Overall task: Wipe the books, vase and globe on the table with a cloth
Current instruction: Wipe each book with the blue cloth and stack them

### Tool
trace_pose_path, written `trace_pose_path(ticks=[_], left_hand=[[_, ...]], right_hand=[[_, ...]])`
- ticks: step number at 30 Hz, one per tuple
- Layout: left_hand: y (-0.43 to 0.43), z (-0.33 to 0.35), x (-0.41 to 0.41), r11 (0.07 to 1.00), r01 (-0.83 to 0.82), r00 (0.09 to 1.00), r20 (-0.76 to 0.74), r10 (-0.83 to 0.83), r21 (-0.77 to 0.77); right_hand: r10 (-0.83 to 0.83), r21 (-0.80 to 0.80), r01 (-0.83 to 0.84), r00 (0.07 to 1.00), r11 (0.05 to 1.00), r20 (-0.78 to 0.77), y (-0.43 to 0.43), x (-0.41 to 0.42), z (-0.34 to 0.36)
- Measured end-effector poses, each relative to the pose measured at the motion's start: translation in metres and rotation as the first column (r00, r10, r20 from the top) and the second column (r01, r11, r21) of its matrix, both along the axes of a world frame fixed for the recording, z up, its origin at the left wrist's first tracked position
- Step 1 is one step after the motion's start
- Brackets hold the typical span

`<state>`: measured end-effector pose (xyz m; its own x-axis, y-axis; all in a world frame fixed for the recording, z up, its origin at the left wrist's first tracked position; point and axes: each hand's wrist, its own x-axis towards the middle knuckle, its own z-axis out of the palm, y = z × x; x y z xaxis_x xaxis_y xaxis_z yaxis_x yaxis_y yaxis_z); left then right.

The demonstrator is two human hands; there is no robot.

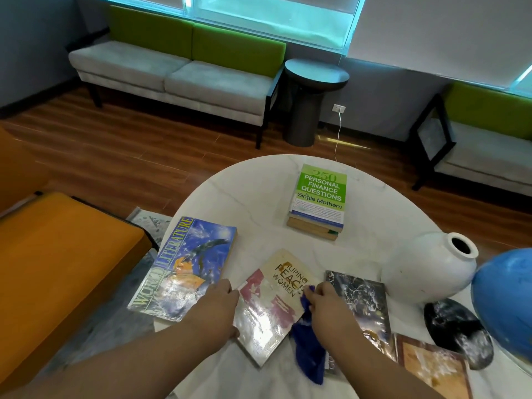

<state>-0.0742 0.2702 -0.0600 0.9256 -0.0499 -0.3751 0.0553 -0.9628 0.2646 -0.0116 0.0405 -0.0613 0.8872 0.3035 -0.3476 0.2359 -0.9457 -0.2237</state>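
Nearest us, our right hand [325, 303] pinches the blue cloth [308, 349] at the right side of the Peace Women book [270, 309], which lies by the near edge of the tabletop [244, 191], between the World Literature book [184, 266] and a dark book [362, 298]. Our left hand [216, 306] lies spread over its left side, pressing down. We judge this cover is the one in hand: we should pin it firmly and draw the cloth flat across in overlapping passes; vase [426, 266] and globe [506, 298] wait at the right edge

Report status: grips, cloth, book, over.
Left grip on left edge of Peace Women book, closure unclear. Right grip holds blue cloth at book's right edge. Nothing blocks the wipe.
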Motion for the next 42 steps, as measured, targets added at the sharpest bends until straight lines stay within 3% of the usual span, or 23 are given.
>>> trace_pose_path(ticks=[5, 11, 17, 20, 25, 29, 35, 39, 42], left_hand=[[0.006, -0.005, 0.002, 0.999, 0.05, 0.999, -0.007, -0.05, -0.017], [0.013, -0.009, 0.008, 0.989, 0.139, 0.99, -0.042, -0.137, 0.044], [0.014, -0.011, 0.004, 0.982, 0.167, 0.984, -0.076, -0.16, 0.091], [0.011, -0.007, 0.004, 0.98, 0.146, 0.988, -0.067, -0.139, 0.131], [0.003, -0.001, -0.005, 0.991, 0.076, 0.997, -0.033, -0.073, 0.112], [-0.004, 0.001, -0.006, 0.977, 0.084, 0.996, -0.054, -0.075, 0.194], [-0.005, 0.0, -0.012, 0.975, 0.021, 0.997, -0.072, -0.005, 0.22], [-0.01, 0.006, -0.009, 0.961, 0.058, 0.996, -0.077, -0.038, 0.271], [-0.01, 0.011, -0.008, 0.94, 0.098, 0.995, -0.054, -0.085, 0.326]], right_hand=[[0.053, -0.029, -0.055, 0.996, 0.998, -0.072, 0.019, -0.016, -0.009], [-0.153, -0.054, 0.154, 0.988, 0.987, 0.018, 0.017, 0.011, 0.006], [-0.011, -0.075, 0.008, 0.999, 0.997, -0.047, 0.015, 0.009, 0.002], [-0.034, -0.104, 0.032, 0.999, 0.994, -0.016, 0.013, 0.021, 0.005], [0.184, 0.008, -0.185, 0.978, 0.983, -0.092, 0.006, 0.016, -0.001], [0.131, -0.076, -0.133, 0.991, 0.988, -0.026, -0.001, 0.034, 0.005], [0.303, -0.022, -0.304, 0.952, 0.952, -0.035, 0.002, 0.021, -0.006], [0.15, 0.049, -0.151, 0.988, 0.987, 0.025, 0.0, 0.035, 0.002], [0.311, -0.012, -0.311, 0.95, 0.95, -0.039, 0.008, 0.019, -0.006]])
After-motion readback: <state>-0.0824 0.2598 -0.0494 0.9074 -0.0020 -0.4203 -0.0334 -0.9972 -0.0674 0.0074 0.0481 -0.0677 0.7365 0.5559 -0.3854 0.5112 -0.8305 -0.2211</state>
